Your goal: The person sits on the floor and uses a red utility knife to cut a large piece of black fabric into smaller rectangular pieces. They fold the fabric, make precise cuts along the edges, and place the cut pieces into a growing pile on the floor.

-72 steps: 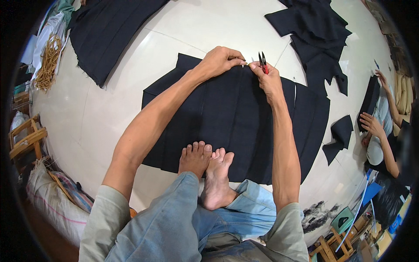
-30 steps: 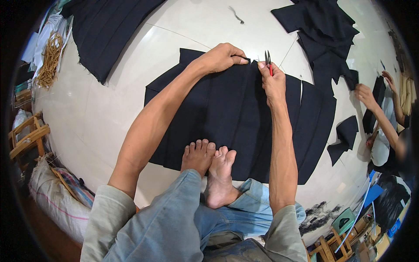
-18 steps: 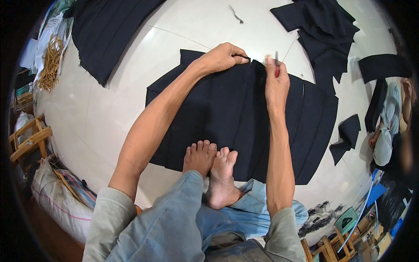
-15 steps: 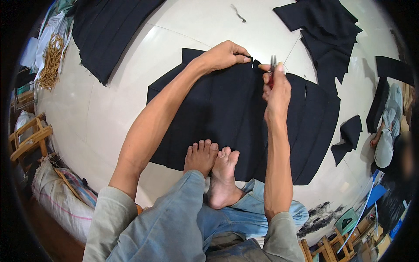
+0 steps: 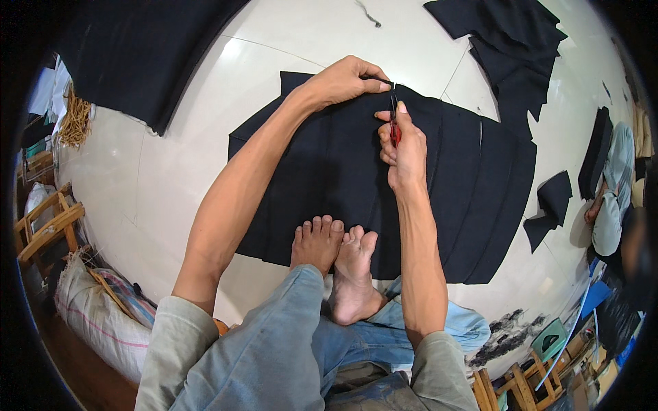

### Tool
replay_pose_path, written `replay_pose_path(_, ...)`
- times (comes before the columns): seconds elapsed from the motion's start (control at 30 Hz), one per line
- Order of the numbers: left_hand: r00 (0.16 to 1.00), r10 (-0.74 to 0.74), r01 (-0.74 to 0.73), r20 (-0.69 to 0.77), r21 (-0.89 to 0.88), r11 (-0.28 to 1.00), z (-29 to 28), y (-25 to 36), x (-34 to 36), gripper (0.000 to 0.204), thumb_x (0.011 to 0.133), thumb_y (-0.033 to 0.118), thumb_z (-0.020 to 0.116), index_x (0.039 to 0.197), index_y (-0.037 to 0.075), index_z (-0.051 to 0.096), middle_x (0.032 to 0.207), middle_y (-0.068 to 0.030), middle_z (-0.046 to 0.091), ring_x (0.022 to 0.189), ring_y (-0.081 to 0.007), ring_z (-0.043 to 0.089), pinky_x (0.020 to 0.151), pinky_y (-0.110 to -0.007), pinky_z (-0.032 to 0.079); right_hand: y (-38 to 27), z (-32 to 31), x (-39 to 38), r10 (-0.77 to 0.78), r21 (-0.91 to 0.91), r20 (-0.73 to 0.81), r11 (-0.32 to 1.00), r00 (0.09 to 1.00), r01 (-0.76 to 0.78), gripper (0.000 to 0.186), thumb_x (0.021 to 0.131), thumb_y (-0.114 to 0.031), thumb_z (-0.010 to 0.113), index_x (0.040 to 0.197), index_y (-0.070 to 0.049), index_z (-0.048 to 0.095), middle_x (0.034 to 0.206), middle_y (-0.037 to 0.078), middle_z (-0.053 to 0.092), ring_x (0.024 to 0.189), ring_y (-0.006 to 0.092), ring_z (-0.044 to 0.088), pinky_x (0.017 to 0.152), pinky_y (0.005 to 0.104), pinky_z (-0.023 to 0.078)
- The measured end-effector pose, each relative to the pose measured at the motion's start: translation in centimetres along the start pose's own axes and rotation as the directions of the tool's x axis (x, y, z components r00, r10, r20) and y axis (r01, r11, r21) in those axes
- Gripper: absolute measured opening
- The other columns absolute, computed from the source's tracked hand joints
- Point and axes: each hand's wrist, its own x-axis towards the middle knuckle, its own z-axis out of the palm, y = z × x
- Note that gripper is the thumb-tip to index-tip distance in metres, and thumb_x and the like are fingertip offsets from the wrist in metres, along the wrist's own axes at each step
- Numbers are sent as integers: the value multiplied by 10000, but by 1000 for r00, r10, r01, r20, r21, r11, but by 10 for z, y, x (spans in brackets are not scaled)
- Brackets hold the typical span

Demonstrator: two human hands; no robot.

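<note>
A wide piece of black cloth (image 5: 336,178) lies on the floor in front of me, with my bare feet (image 5: 336,260) resting on its near edge. My left hand (image 5: 346,83) is closed, pinching the cloth's far edge between thumb and fingers. Gripped in my right hand (image 5: 408,154) are small red-handled thread snips (image 5: 395,133). Their dark blades point away from me and meet the cloth just beside my left fingertips. Whether the blades are closed cannot be made out. A narrow pale slit shows in the cloth farther right.
More black cloth (image 5: 137,61) spreads at the far left, and cut pieces (image 5: 514,48) lie at the far right. A small scrap (image 5: 552,205) sits to the right. Another person's leg (image 5: 613,185) shows at the right rim. A white sack (image 5: 103,322) and wooden frames (image 5: 51,222) stand left.
My right hand has moved left, bringing the snips to the edge held by my left hand. The far-left cloth has spread leftward. A black strip near the other person has gone from its place.
</note>
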Motion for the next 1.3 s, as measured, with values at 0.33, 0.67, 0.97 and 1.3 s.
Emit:
replay_pose_path(0.33,998,35,-36,-45,-7,999,3,-8,1,304,916,272,712,1101,36,763,918,-157,756,782,-223,715,785,-331,561,-4,4,2,-29,-29,-20,999,999,28,461,1068,-428,474,974,-16,659,623,-43,500,454,17,349,395,197,238)
replay_pose_path(0.67,997,61,-61,-54,3,998,4,-11,0,300,923,285,711,1090,41,766,897,-139,753,768,-208,701,781,-321,550,-5,5,7,-56,-118,-76,992,996,47,423,1055,-395,517,921,-29,682,612,-49,495,460,20,353,405,192,239)
replay_pose_path(0.97,995,72,-69,-75,36,997,5,-10,0,299,933,288,701,1087,40,763,882,-137,748,766,-210,694,783,-332,546,-20,-3,17,-2,-167,-30,986,1000,-3,426,1033,-393,548,957,1,690,613,-45,500,421,15,297,390,202,196)
replay_pose_path(1.3,998,49,-42,-48,126,991,4,-4,2,261,942,258,691,1053,35,772,857,-121,747,731,-192,678,757,-335,537,-31,-6,26,116,-193,-34,974,993,-121,377,1022,-386,570,901,-38,651,568,-71,441,398,14,253,377,208,171)
